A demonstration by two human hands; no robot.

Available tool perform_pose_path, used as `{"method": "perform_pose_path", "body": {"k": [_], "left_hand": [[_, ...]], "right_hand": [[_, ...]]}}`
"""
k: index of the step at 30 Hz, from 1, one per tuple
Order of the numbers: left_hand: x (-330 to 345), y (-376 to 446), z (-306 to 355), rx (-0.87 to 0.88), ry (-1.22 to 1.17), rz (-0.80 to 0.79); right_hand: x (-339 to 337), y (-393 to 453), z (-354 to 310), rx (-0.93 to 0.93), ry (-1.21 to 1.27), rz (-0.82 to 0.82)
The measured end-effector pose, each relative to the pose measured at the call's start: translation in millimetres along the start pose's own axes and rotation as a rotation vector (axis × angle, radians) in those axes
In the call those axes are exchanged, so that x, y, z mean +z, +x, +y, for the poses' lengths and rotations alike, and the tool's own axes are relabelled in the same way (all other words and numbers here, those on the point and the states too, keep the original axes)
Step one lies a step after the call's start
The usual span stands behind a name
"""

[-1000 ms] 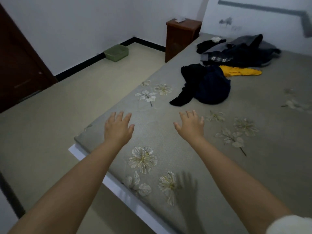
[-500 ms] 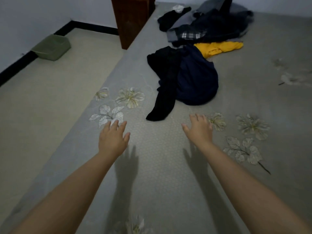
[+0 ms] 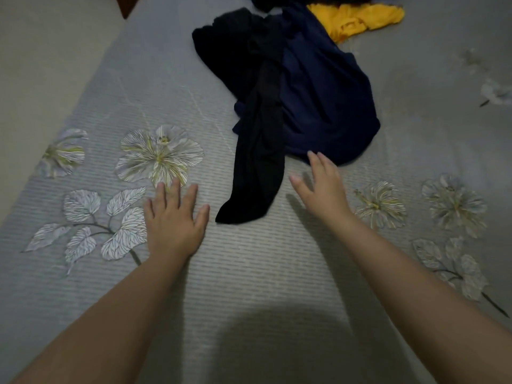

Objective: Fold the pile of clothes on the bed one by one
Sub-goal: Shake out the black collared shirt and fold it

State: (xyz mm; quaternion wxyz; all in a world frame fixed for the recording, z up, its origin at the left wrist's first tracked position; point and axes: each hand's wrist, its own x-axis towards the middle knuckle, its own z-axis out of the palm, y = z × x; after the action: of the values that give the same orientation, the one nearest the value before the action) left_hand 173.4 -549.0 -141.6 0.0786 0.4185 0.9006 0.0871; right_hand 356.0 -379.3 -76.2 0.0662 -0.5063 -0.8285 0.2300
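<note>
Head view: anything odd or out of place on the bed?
Nothing damaged or spilled. The black garment and navy garment lie crumpled and overlapping, with a yellow one behind: simply unfolded. Both hands are open and hold nothing.

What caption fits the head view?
Both open hands, left and right, reach toward a black garment and navy garment on the bed.

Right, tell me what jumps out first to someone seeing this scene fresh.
The crumpled dark navy cloth garment lies heaped mid-bed, with a long black fabric piece trailing toward the viewer. Behind it, at the top edge, a bright yellow garment stands out against the grey flower-printed bedspread. Both bare hands reach forward, open: the left hand beside the black piece, the right hand at the navy heap's near edge.
</note>
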Motion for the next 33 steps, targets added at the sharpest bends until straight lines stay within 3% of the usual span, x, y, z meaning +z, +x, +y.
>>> {"method": "perform_pose_path", "body": {"k": [5, 12, 17, 22, 26, 29, 31, 33], "left_hand": [[-1, 2, 3, -0.011, -0.009, -0.027], [-1, 3, 3, -0.037, 0.031, -0.086], [-1, 4, 1, -0.037, 0.034, -0.096], [-8, 4, 3, -0.014, -0.033, -0.098], [-24, -30, 10, 0.181, -0.114, -0.102], [-36, -76, 34, 0.324, -0.168, -0.121], [-39, -102, 58, 0.511, -0.138, -0.115], [-37, -118, 84, 0.612, -0.089, -0.107]], "right_hand": [[17, 61, -43, -0.008, 0.032, 0.046], [41, 104, -60, 0.1, 0.141, -0.031], [22, 62, -31, 0.084, 0.207, 0.017], [9, -49, 9, 0.055, 0.227, 0.025], [-4, -173, 62, 0.185, 0.367, -0.177], [-29, -254, 99, 0.33, 0.397, -0.494], [-47, -287, 119, 0.399, 0.265, -0.744], [-56, -305, 127, 0.408, 0.076, -0.814]]}}
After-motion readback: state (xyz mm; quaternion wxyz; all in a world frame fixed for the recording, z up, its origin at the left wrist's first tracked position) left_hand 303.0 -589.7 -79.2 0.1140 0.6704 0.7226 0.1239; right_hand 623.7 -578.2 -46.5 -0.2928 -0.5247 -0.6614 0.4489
